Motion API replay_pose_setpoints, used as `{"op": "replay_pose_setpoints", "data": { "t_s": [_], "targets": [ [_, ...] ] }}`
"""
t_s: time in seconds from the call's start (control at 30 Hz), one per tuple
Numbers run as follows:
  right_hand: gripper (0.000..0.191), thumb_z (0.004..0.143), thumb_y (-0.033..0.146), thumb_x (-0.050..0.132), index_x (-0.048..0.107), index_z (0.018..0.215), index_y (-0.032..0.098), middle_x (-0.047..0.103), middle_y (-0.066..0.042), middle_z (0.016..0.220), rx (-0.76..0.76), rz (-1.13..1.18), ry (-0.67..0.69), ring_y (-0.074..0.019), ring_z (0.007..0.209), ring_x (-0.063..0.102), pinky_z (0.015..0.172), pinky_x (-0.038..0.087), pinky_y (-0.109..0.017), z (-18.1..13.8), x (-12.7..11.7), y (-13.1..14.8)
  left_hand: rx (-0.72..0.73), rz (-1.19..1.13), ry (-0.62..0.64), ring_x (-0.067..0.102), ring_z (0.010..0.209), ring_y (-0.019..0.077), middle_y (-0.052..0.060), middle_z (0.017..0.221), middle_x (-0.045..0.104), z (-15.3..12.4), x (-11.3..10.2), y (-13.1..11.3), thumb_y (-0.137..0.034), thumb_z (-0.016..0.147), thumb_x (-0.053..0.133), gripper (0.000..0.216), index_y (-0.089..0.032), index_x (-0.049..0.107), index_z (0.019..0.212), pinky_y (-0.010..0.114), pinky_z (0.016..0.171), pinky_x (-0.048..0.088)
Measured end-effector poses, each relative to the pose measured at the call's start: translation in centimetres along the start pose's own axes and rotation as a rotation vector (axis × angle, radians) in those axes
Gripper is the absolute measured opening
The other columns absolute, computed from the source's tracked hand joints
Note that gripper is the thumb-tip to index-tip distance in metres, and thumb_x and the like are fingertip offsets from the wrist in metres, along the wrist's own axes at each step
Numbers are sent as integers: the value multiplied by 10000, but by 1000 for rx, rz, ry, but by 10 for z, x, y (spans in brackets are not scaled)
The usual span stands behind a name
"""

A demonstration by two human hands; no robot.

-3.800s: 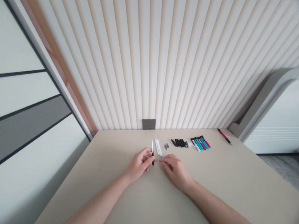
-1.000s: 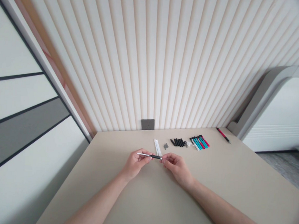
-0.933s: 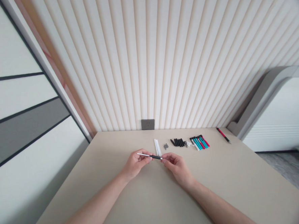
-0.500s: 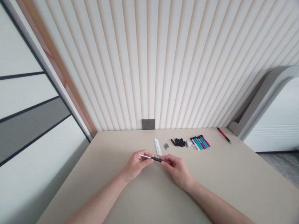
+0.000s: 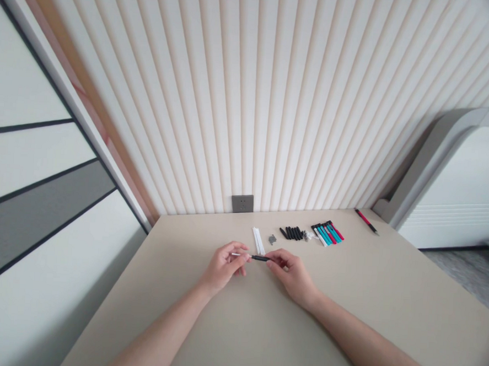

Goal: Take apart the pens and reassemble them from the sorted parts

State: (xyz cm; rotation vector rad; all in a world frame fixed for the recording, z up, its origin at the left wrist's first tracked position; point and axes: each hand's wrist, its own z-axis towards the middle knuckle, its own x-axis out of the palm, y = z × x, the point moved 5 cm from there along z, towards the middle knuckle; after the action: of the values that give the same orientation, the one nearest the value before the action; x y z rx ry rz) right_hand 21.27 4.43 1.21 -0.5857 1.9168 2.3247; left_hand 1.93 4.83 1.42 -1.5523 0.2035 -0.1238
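My left hand (image 5: 226,265) pinches the white end of a thin pen refill (image 5: 251,257) held level above the beige table (image 5: 239,326). My right hand (image 5: 289,270) pinches the black tip section at the refill's right end. Both hands are closed on it, a little above the tabletop. Just behind them lies a small bundle of white refills (image 5: 258,240).
Further back lie a small grey part (image 5: 272,239), a row of black pen pieces (image 5: 291,233), teal, red and white pen barrels (image 5: 327,233), and a red pen (image 5: 365,221) near the far right corner. A grey wall socket (image 5: 242,203) sits in the ribbed wall.
The refill, upright in my left hand 3.8 s ago, now lies level between both hands. Over the last second it has shifted slightly right, with less white showing past my left fingers.
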Motion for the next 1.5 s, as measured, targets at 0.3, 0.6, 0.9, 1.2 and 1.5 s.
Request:
{"op": "replay_pose_setpoints", "data": {
  "t_s": [0.3,0.6,0.9,1.2,1.5],
  "targets": [
    [182,869,319,576,688,962,210,627,-35,865,-159,-67,10,-153,745,562,672,446,-278,0,-5,6,39,201,125,552,522,86,49,861,690,-5,12,1,-432,804,659,368,-151,678,1041,212,511,459],
    [195,886,320,576,715,992,235,644,-45,908,-180,-94,57,-157,776,586,687,466,-273,-2,-3,11,87,254,122,549,541,87,48,884,686,-4,11,2,-402,849,615,289,-150,691,968,207,531,468],
    [264,917,357,505,697,1037,220,686,-43,907,-115,-129,30,-162,785,585,700,461,-272,-3,-2,8,92,274,108,555,535,88,23,824,640,-5,11,-1,-416,860,596,284,-153,663,946,208,536,458],
    [241,840,373,608,688,1003,214,681,-35,868,-87,-124,-35,-160,749,565,694,465,-275,-2,-4,3,92,315,123,549,534,97,-38,635,512,-6,12,-4,-415,880,564,274,-159,614,796,197,536,418],
    [301,907,397,501,663,1086,217,693,-26,832,-66,-105,50,-159,745,593,697,460,-269,-5,-3,9,88,277,113,546,537,93,-28,690,560,-6,12,-3,-410,870,580,253,-163,632,868,200,547,421]
  ]
}}
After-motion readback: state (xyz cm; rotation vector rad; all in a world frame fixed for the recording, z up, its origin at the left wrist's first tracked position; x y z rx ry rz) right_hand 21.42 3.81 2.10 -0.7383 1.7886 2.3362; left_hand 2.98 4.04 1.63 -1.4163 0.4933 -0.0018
